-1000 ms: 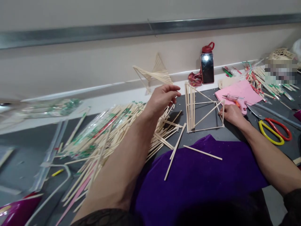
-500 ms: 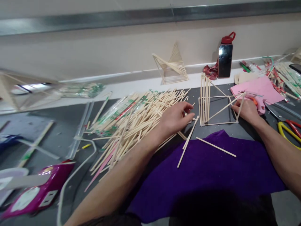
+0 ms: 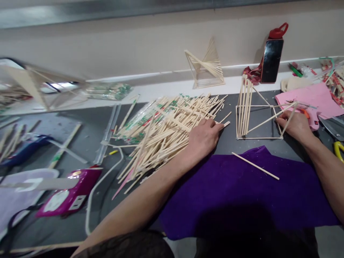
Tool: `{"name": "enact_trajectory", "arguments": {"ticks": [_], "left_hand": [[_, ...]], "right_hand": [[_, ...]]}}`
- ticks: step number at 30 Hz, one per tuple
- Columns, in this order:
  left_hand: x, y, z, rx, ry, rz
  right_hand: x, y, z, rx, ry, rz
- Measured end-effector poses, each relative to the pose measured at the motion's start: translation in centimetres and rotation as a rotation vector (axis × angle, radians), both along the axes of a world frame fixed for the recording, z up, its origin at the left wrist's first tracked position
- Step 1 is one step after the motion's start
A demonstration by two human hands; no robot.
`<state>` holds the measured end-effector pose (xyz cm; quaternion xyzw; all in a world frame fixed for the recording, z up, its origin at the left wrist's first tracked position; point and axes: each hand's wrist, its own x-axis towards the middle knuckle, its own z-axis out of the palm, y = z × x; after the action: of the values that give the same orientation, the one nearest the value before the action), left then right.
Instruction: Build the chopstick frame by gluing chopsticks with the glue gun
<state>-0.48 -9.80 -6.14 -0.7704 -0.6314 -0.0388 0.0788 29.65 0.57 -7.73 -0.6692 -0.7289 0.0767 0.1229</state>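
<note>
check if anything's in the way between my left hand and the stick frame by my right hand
Only the ends of a couple of loose sticks, just past the fingers of your left hand. Beyond them, nothing visible blocks the way to the stick frame.

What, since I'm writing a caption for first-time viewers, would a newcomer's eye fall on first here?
Probably the vivid purple cloth across the foreground, with one loose stick lying on it. Next, likely the big tangled heap of pale sticks left of centre, the left hand at its right edge, and the open stick frame right of centre, beside the right hand.
</note>
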Motion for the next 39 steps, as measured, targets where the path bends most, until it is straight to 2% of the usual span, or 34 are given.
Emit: {"name": "enact_trajectory", "arguments": {"ticks": [14, 20, 23, 25, 29, 31, 32, 34, 36, 39], "left_hand": [[-0.8, 0.9, 0.8, 0.034, 0.094, 0.12], [-1.2, 1.0, 2.2, 0.086, -0.064, 0.117], [-1.5, 1.4, 3.9, 0.132, -0.253, 0.15], [-1.3, 1.8, 5.5, 0.174, -0.462, 0.18], [1.3, 2.0, 8.6, 0.229, -1.161, 0.172], [3.7, 1.8, 9.3, 0.206, -1.463, 0.157], [5.0, 1.8, 9.3, 0.188, -1.589, 0.151], [7.2, 1.8, 8.3, 0.143, -1.789, 0.14], [8.5, 2.0, 6.4, 0.133, -1.938, 0.145], [8.4, 2.5, 3.3, 0.212, -2.073, 0.227]], "right_hand": [[0.2, -0.1, -0.1, -0.019, -0.025, 0.009], [-0.1, -0.3, 0.4, -0.037, -0.05, -0.006], [0.0, -0.2, 0.4, -0.05, -0.069, -0.022], [0.2, -0.2, 0.3, -0.04, -0.063, -0.009], [0.3, -0.2, 0.4, -0.028, -0.066, 0.026], [0.3, -0.2, 0.7, -0.038, -0.071, 0.017], [0.3, -0.3, 0.8, -0.043, -0.07, 0.003], [0.3, -0.3, 1.0, -0.048, -0.071, -0.025], [0.4, -0.2, 1.1, -0.049, -0.086, -0.028], [0.6, 0.1, 0.9, -0.061, -0.102, -0.027]]}}
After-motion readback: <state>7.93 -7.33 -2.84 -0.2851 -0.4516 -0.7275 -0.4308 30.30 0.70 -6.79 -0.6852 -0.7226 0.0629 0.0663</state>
